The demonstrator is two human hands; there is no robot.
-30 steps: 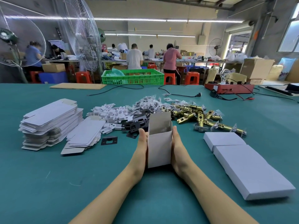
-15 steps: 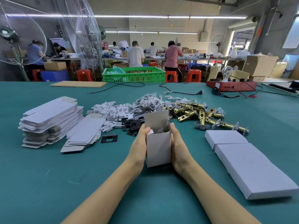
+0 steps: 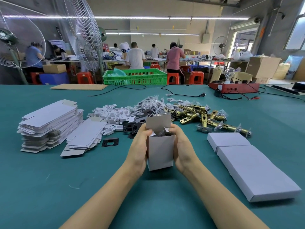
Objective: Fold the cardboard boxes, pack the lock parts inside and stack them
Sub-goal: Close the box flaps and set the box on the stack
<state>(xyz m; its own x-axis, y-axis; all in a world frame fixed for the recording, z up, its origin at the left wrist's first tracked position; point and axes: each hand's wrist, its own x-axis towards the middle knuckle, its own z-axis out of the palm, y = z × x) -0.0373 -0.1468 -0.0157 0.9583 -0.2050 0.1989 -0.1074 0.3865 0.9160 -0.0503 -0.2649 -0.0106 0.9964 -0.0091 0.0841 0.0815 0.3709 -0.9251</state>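
A small white cardboard box (image 3: 160, 150), upright at the near centre of the teal tabletop (image 3: 41, 179) with dark parts inside and its top flap unclosed, is gripped by the left hand (image 3: 138, 147) and right hand (image 3: 182, 149), while flat blanks (image 3: 49, 119) and brass latches (image 3: 204, 119) remain unpacked and closed white boxes (image 3: 250, 164) lie at right.

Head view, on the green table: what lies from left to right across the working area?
Stack of flat box blanks → lone black strike plate → left hand → open box → right hand → row of closed white boxes.
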